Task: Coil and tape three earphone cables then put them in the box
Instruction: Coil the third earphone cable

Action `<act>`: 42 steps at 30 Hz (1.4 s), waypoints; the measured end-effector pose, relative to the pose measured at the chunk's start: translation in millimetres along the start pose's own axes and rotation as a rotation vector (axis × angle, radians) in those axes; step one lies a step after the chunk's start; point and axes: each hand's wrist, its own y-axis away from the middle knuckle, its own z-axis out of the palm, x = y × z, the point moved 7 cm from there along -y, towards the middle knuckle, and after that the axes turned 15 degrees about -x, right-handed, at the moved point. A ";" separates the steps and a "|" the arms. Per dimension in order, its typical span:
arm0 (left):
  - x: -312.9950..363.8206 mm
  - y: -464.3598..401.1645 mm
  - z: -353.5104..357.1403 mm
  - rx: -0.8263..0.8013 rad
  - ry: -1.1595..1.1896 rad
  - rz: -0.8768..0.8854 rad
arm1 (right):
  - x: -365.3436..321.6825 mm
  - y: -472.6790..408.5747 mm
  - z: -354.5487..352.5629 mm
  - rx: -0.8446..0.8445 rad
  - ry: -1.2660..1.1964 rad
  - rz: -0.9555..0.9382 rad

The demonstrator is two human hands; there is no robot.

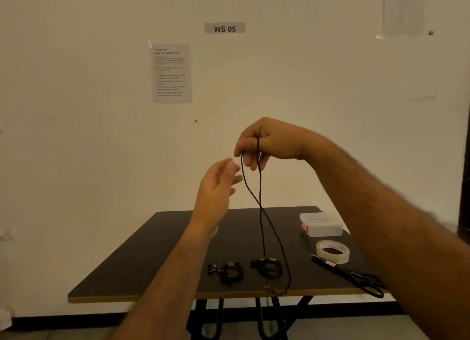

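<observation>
Head camera looks down on a dark bench [152, 258] with the right hand [269, 142] raised well above it, its grip pinching the top of a thin black earphone cable [260, 212] that hangs as a long loose loop, its lower end trailing at the bench's front edge. The left hand [216, 187] hovers just beside the cable, fingers relaxed and spread, holding nothing. On the bench near the front edge lie two coiled earphones [226, 272], small dark bundles, one left of the hanging cable and the other just behind it. Toward the bench's right side sit a translucent plastic box [321, 224] with a lid on it, a glossy ring of clear tape [332, 250] and black-handled scissors [356, 276]. To coil this one well, I judge the free hand should catch the hanging strands and wind them in even, same-sized loops around the pinching fingers, without twisting the limp, slightly textured cord, leaving the end tucked for taping.
</observation>
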 end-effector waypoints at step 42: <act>-91.2 64.7 41.8 -0.369 0.416 -0.368 | 112.6 79.6 117.2 0.219 -0.740 0.038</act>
